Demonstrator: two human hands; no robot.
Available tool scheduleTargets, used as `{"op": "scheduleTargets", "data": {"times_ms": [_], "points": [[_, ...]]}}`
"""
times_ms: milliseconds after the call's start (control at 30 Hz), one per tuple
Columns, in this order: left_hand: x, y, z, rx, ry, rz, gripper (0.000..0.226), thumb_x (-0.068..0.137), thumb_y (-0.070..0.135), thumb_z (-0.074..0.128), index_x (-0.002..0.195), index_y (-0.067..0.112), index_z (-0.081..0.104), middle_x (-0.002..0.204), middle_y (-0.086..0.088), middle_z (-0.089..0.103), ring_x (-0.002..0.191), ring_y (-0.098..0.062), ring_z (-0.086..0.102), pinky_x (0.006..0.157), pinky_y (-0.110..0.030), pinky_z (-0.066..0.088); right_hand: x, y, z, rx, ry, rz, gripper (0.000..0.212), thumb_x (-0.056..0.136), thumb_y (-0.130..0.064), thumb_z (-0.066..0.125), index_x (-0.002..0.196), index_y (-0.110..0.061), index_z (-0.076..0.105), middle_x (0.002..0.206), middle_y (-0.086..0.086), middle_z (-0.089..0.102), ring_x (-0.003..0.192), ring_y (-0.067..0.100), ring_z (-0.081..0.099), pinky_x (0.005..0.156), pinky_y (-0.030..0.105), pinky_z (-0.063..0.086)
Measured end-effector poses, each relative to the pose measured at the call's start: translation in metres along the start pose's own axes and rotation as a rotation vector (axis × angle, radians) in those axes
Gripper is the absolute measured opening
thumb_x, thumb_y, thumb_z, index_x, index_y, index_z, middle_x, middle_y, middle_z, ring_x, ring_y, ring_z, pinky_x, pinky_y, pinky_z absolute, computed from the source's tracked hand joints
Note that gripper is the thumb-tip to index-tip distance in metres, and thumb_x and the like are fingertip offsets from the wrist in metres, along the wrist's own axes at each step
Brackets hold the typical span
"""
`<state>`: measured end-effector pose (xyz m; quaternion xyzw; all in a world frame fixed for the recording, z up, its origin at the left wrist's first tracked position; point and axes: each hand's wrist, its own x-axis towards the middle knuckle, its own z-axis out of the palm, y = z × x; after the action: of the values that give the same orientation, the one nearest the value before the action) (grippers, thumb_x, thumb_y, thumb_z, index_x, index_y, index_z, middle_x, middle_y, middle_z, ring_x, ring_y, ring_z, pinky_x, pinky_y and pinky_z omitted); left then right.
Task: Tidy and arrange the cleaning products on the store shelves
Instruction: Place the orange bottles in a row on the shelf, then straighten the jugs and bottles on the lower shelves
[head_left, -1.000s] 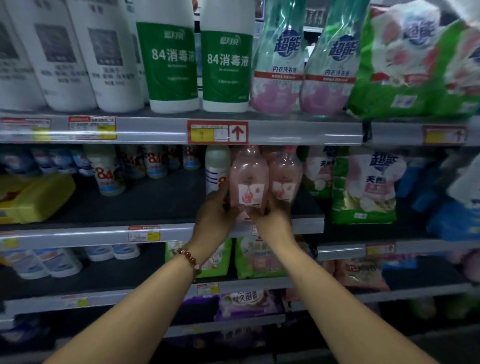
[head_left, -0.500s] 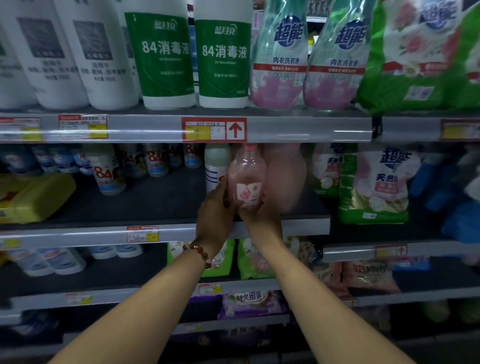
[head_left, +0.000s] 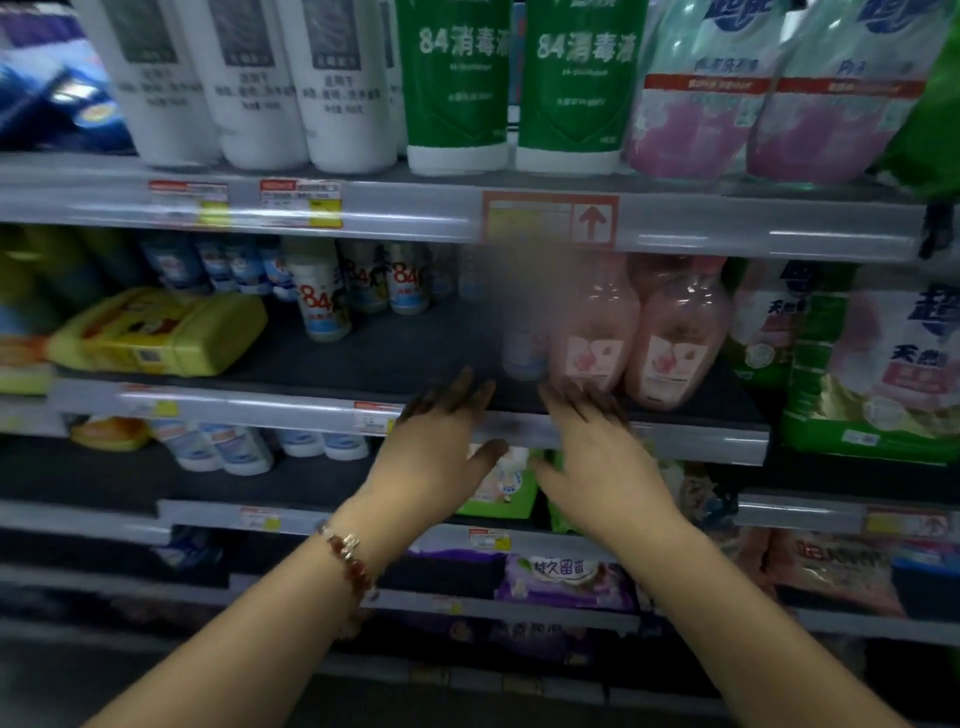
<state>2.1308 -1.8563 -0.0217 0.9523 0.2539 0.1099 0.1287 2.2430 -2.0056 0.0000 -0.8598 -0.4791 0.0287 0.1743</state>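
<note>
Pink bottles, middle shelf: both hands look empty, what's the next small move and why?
Probably turn the right pink bottle to face front: its label sits tilted, while the left pink bottle looks straighter. Both the left hand and right hand are open below the shelf edge, holding nothing.

"84消毒液" on two green-labelled bottles (head_left: 519, 88) — red "84" on small white bottles (head_left: 317, 306) below

A retail shop aisle is shown. Tiered metal shelves (head_left: 649, 228) are fitted with price labels (head_left: 300, 203) along their front rails. Multiples of identical goods are stocked in rows: disinfectant bottles (head_left: 457, 88), detergent pouches (head_left: 696, 98) and pink bottles (head_left: 675, 338).
</note>
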Motion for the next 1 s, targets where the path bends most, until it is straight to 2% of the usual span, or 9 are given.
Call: {"op": "scheduleTargets", "data": {"times_ms": [133,333,467,633,800,1000], "points": [[-0.073,-0.056,-0.023,0.121,-0.033,-0.147,0.073,0.1,0.057,0.046,0.161,0.03,0.018,0.171,0.0,0.011,0.156,-0.028,0.014,0.125,-0.042,0.017,-0.006,-0.052,0.01,-0.136,-0.165,-0.197,0.074,0.101,-0.042,0.049,0.161,-0.025,0.01,0.17,0.003,0.006,0.156,0.023,0.001,0.125,0.034,0.001],[-0.154,-0.148,-0.057,0.197,0.021,-0.371,0.079,0.099,0.064,0.04,0.162,0.034,0.003,0.171,0.0,-0.004,0.158,-0.026,0.0,0.127,-0.043,0.005,0.0,-0.161,0.046,-0.145,-0.177,-0.353,0.079,0.1,-0.049,0.049,0.161,-0.028,0.004,0.17,-0.001,0.004,0.156,0.022,-0.003,0.126,0.036,-0.005],[-0.202,-0.222,-0.092,0.203,0.097,-0.475,0.08,0.097,0.067,0.038,0.161,0.038,0.0,0.171,-0.002,-0.005,0.158,-0.026,0.001,0.128,-0.044,0.008,0.008,-0.257,0.076,-0.13,-0.229,-0.427,0.081,0.1,-0.053,0.047,0.16,-0.034,-0.005,0.17,-0.006,-0.004,0.156,0.022,-0.011,0.127,0.043,-0.005],[-0.273,-0.334,-0.142,0.191,0.146,-0.587,0.082,0.097,0.067,0.04,0.161,0.037,-0.001,0.171,-0.002,-0.005,0.158,-0.024,0.002,0.126,-0.042,0.009,0.027,-0.388,0.128,-0.011,-0.324,-0.453,0.083,0.098,-0.054,0.052,0.159,-0.041,-0.003,0.168,-0.014,-0.004,0.155,0.015,-0.012,0.127,0.042,-0.004],[-0.334,-0.434,-0.18,0.186,0.197,-0.7,0.08,0.096,0.064,0.046,0.162,0.033,0.013,0.17,-0.006,0.008,0.156,-0.03,0.015,0.124,-0.044,0.018,0.043,-0.494,0.178,0.13,-0.347,-0.495,0.081,0.097,-0.054,0.055,0.158,-0.044,0.004,0.167,-0.018,0.002,0.155,0.01,-0.009,0.127,0.038,-0.001],[-0.366,-0.51,-0.218,0.2,0.226,-0.727,0.077,0.1,0.063,0.04,0.162,0.034,0.005,0.171,-0.003,0.002,0.157,-0.025,0.007,0.126,-0.04,0.013,0.074,-0.582,0.21,0.191,-0.3,-0.511,0.078,0.097,-0.048,0.059,0.159,-0.039,0.012,0.167,-0.016,0.008,0.155,0.009,-0.003,0.127,0.037,0.006]]}}
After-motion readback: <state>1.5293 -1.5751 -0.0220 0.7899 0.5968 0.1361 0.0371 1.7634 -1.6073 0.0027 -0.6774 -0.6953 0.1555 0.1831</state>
